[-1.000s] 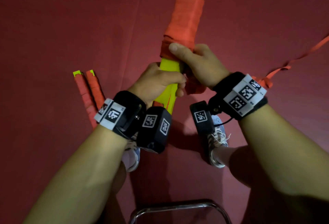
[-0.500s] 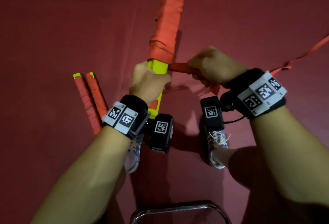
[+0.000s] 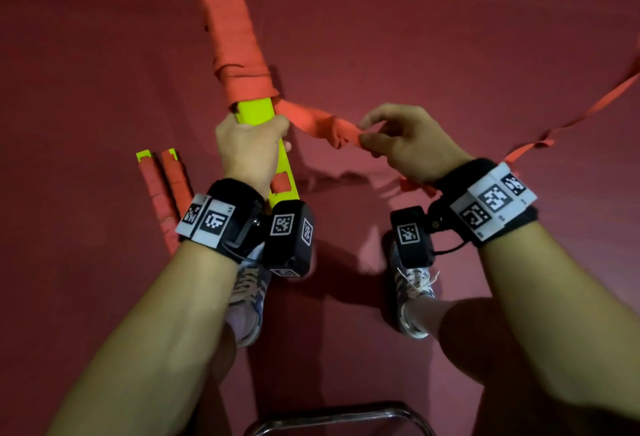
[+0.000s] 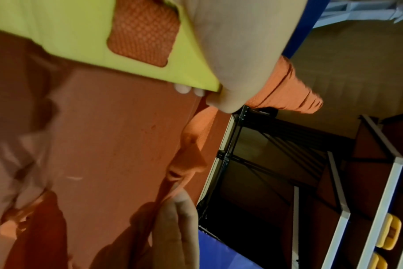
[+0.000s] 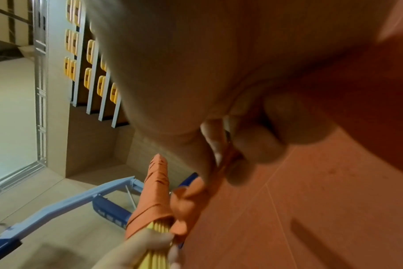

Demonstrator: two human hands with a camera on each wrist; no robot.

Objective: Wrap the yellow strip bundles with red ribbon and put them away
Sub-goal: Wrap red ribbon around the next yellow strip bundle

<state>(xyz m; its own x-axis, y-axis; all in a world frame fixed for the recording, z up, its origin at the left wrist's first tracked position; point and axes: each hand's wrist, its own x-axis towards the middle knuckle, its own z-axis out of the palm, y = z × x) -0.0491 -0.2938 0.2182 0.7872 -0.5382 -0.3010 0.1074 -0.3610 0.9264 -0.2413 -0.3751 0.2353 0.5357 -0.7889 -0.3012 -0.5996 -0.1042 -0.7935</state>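
A long yellow strip bundle point(image 3: 254, 111) points away from me, its far part wound in red ribbon point(image 3: 235, 37). My left hand point(image 3: 247, 148) grips the bare yellow near end, seen close in the left wrist view as yellow strip bundle point(image 4: 58, 36). The ribbon's free length point(image 3: 318, 120) runs right from the wound edge to my right hand point(image 3: 398, 138), which pinches it between thumb and fingers. The ribbon tail point(image 3: 571, 113) trails off to the right across the floor. In the right wrist view the wrapped bundle point(image 5: 155, 196) shows with its yellow strip ends.
Two finished red-wrapped bundles point(image 3: 166, 193) lie side by side on the red floor point(image 3: 86, 72) to my left. My shoes point(image 3: 414, 293) stand below the hands, and a chrome stool frame point(image 3: 339, 415) is at the bottom edge. Stands with yellow seats point(image 4: 388, 231) lie beyond.
My right hand has drawn the ribbon out to the right, away from the bundle. My left hand slid up to the edge of the wrapping, and the bundle swung toward the left.
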